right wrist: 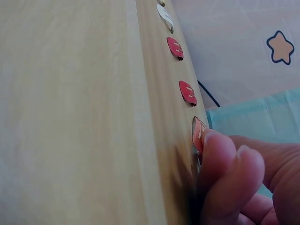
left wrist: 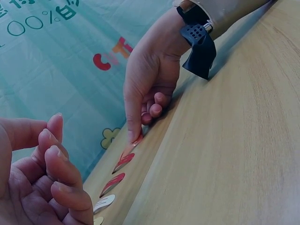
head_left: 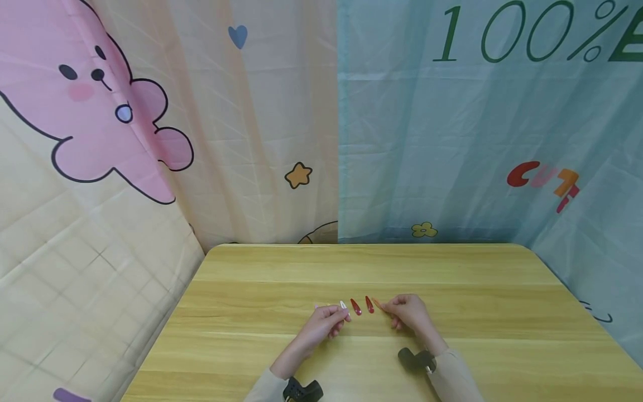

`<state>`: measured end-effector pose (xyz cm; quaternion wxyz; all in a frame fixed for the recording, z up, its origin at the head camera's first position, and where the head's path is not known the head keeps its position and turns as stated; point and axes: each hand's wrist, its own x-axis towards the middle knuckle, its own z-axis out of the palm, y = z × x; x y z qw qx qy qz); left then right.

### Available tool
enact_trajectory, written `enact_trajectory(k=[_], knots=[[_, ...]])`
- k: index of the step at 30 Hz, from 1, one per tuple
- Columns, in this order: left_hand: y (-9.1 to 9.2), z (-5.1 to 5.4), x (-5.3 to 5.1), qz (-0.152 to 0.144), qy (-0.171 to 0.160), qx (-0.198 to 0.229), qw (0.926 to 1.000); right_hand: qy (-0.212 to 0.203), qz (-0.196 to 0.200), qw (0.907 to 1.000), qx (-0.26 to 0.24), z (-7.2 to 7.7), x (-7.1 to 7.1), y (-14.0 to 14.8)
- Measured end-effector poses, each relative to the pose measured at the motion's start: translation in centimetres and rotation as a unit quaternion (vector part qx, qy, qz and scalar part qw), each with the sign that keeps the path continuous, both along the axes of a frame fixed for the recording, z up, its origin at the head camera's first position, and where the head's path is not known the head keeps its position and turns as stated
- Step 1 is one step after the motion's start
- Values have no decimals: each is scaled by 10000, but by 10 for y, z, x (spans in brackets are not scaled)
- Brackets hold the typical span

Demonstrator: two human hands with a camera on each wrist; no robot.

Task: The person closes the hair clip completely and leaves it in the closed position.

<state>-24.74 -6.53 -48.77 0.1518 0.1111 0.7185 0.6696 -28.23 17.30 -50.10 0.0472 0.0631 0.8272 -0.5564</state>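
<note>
Several snap hair clips lie in a row on the wooden table. At the row's right end, my right hand (head_left: 409, 312) pinches an orange hair clip (right wrist: 198, 133) between thumb and fingertip, low at the tabletop. Beside it are two red hair clips, one (head_left: 369, 305) nearer that hand and the other (head_left: 356, 307) further left. A white hair clip (left wrist: 104, 203) comes after them, then a yellow one (left wrist: 98, 220), partly cut off. My left hand (head_left: 321, 324) hovers by the white clip, its fingers loosely bent; the left wrist view shows nothing held in it.
The wooden table (head_left: 241, 357) reaches back to hanging curtains, a cream one (head_left: 271, 111) on the left and a blue-green one (head_left: 392, 139) on the right. Each wrist wears a dark camera mount, as on the right wrist (left wrist: 199, 51).
</note>
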Motion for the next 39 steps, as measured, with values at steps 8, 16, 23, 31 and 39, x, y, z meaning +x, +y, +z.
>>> enact_trajectory(k=[8, 16, 23, 31, 39], knots=[[-1, 0, 1, -3, -11, -23, 10000, 3, -3, 9999, -129, -1, 1, 0], [-2, -3, -1, 12, 25, -3, 10000, 32, 20, 9999, -103, 0, 1, -2], [-3, -3, 0, 31, 1, 10, 10000, 20, 16, 10000, -62, 0, 2, -3], [-2, -1, 0, 23, -4, 13, 10000, -18, 25, 10000, -75, -3, 1, -1], [-2, 0, 0, 81, 18, -10, 10000, -89, 71, 9999, -75, -2, 1, 0]])
